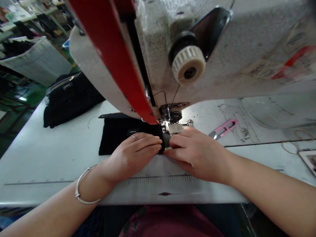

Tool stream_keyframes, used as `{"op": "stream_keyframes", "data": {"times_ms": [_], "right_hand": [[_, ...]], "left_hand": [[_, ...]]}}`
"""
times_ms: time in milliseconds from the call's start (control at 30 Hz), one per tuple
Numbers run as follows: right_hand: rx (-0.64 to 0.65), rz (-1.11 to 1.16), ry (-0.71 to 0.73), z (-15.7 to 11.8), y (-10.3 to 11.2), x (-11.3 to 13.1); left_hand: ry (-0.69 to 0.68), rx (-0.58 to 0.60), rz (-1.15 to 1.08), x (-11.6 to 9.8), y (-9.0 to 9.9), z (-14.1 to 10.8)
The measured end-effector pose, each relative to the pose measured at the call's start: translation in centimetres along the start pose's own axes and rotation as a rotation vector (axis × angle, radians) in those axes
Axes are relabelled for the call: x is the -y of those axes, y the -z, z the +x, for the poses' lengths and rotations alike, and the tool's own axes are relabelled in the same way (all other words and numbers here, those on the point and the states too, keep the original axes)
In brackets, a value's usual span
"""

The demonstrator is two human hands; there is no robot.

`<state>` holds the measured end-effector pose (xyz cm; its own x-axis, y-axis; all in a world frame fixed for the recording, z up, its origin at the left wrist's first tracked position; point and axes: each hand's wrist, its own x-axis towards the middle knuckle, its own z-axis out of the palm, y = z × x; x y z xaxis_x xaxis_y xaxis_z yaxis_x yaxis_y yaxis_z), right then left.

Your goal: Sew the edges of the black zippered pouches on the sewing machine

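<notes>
A black fabric piece (113, 135) with a small white-lettered label (132, 131) lies on the sewing machine table, its right edge by the presser foot (165, 126). My left hand (134, 153), wearing a ring and a bracelet, rests on the piece with its fingers stretched out flat near that edge. Just right of the needle area, my right hand (197, 153) has bent fingers, pinching at the fabric's right edge; the fingertips partly cover what they grip. The sewing machine head (222, 65) looms over both hands, with a red bar (111, 56) running down its left side.
Pink-handled thread snips (224, 129) lie to the right of my right hand. A folded black cloth bundle (71, 100) sits at the table's far left. Ruler markings (148, 180) run along the front. A white bin (39, 61) holding dark material stands beyond the table.
</notes>
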<state>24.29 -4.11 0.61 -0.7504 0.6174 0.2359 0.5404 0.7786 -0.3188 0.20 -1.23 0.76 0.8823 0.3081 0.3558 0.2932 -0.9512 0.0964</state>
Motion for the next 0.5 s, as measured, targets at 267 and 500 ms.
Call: {"op": "stream_keyframes", "data": {"times_ms": [267, 500], "right_hand": [[0.034, 0.026, -0.023, 0.26, 0.15, 0.06], [0.027, 0.045, -0.012, 0.23, 0.15, -0.07]], "left_hand": [[0.375, -0.194, -0.229, -0.33, 0.55, -0.24], [0.124, -0.033, -0.102, -0.31, -0.19, -0.5]]}}
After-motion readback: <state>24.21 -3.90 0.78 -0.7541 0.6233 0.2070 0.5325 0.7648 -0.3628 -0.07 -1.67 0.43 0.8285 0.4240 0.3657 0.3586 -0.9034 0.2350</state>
